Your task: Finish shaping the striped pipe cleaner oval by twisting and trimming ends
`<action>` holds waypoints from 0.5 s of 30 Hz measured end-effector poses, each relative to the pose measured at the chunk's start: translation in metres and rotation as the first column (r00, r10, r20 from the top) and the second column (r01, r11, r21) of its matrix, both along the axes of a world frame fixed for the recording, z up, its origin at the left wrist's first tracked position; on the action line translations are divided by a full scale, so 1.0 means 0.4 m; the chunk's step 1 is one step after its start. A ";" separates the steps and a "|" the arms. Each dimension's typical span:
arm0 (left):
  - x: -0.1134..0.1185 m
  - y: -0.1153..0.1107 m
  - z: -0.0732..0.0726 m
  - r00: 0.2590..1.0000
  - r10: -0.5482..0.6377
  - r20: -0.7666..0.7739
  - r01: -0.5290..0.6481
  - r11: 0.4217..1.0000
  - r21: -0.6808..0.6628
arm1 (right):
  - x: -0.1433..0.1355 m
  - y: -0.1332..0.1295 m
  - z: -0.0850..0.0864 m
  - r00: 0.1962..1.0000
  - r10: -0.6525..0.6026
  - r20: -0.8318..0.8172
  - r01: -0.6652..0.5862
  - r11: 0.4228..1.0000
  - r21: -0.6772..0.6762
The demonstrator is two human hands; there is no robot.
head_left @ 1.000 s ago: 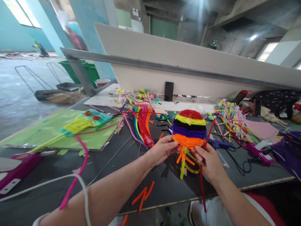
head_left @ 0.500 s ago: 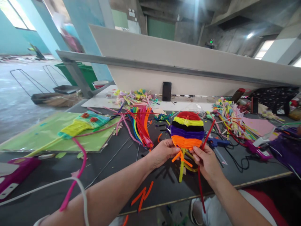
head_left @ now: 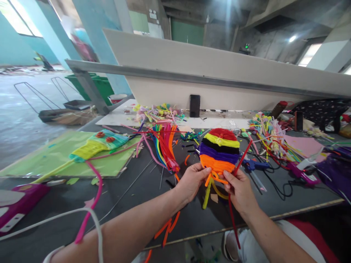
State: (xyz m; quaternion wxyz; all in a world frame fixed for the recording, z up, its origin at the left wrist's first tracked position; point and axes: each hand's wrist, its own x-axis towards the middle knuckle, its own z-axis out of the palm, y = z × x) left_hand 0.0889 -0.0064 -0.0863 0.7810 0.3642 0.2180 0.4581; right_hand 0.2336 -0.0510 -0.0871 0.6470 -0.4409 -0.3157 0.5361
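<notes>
Drew left fingers (head_left: 205,173) and right fingers (head_left: 230,178) slightly nearer each other beneath the striped panel (head_left: 219,150), swinging its yellow stem (head_left: 207,196) to a leftward slant and leaving the orange ends (head_left: 221,179) bunched between; apparently worked at the gathered base. Held the panel just right of and below centre of the frame, over the bench (head_left: 203,223), pinched tight along its lower edge from both sides, with a red stem (head_left: 244,156) also gripped at right. Showed fuzzy bands of red, yellow, black, purple and orange, rounded on top, puckered below.
</notes>
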 end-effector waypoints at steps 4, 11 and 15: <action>0.003 -0.004 0.005 0.998 0.070 0.004 -0.069 0.997 -0.039 | -0.014 -0.002 0.002 1.000 0.019 -0.015 -0.019 0.999 0.027; 0.001 -0.004 0.007 0.998 0.064 0.003 -0.064 0.996 -0.062 | -0.026 -0.002 0.003 0.999 0.031 -0.013 -0.030 0.996 0.084; 0.003 -0.009 0.009 0.996 0.088 -0.025 -0.088 0.996 -0.018 | -0.031 0.000 -0.003 0.999 0.035 -0.020 -0.033 0.994 0.106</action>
